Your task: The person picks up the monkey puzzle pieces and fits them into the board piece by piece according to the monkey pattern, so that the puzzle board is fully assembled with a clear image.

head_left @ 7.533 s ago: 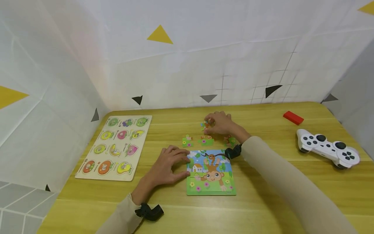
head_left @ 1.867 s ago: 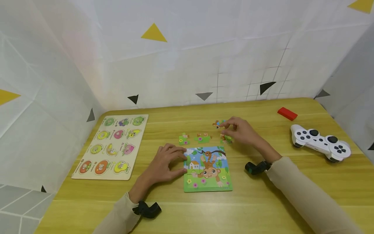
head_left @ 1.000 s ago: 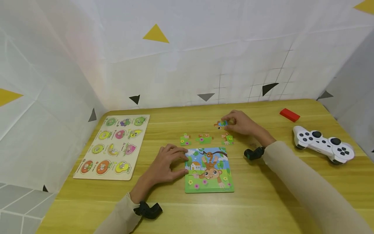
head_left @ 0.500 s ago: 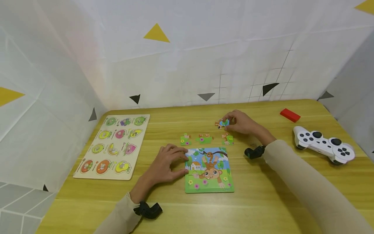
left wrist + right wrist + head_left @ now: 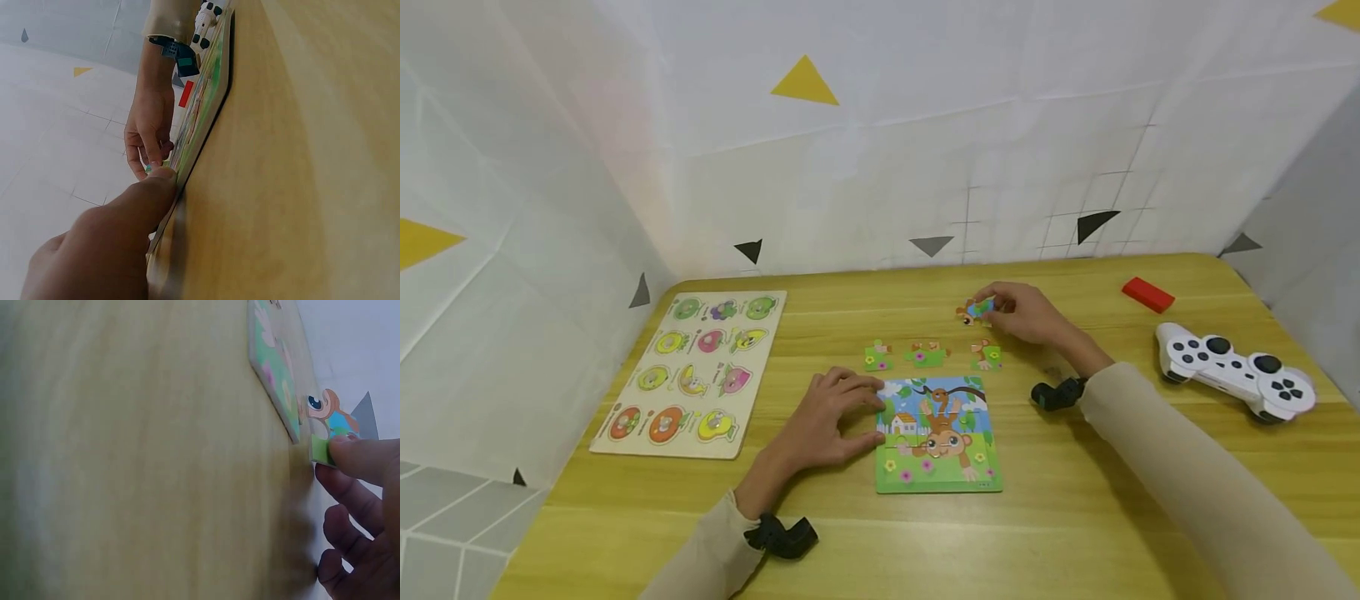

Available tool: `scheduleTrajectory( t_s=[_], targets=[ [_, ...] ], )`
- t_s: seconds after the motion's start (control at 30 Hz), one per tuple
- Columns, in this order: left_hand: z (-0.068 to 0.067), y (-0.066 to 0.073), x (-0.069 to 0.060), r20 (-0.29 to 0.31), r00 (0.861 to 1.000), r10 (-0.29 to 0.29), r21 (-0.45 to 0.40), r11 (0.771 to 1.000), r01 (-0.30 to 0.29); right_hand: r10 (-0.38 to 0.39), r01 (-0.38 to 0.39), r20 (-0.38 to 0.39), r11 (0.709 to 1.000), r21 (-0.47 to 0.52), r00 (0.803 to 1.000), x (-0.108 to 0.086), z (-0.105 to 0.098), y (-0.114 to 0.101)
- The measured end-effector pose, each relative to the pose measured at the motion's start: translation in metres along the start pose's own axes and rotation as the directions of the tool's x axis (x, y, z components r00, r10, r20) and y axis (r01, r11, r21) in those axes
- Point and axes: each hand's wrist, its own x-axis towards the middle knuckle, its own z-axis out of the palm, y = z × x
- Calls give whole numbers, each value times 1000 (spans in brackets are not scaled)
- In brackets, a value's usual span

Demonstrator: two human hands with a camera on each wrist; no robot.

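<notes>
A jigsaw piece [image 5: 976, 311] with a monkey's eye, brown ear and blue patch is pinched between the thumb and index finger of my right hand [image 5: 1030, 315]. The right wrist view shows this jigsaw piece [image 5: 331, 415] standing tilted up from the table. My left hand [image 5: 820, 421] rests at the left side of the square monkey puzzle board [image 5: 936, 479], with thumb and fingertips touching its edge. Behind the board lie three loose jigsaw pieces: a left one [image 5: 877, 357], a middle one [image 5: 928, 356] and a right one [image 5: 987, 356].
On the left lies a wooden fruit puzzle board [image 5: 688, 375]. A white game controller [image 5: 1234, 371] and a red block [image 5: 1147, 294] are on the right of the wooden table [image 5: 1075, 517]. A pale sheet [image 5: 880, 183] hangs behind the table's far edge.
Earlier the right hand held a piece farther left; then its fingers hovered spread near it. Now the hand pinches the monkey's-eye piece and has shifted it slightly right. The left hand stays put.
</notes>
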Motion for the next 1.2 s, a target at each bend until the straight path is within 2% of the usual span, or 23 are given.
scheduleTrajectory(
  t_s=[0.4, 0.87, 1.2],
  targets=[
    [1, -2, 0, -7, 1000, 11, -2, 1000, -11, 6, -2, -76, 999, 54, 997, -10, -4, 0],
    [0, -1, 0, 10, 1000, -5, -5, 1000, 5, -34, 50, -121, 990, 129, 992, -37, -3, -1],
    [1, -2, 0, 3, 1000, 4, -2, 1000, -4, -79, 86, -47, 981, 171, 996, -55, 3, -16]
  ],
)
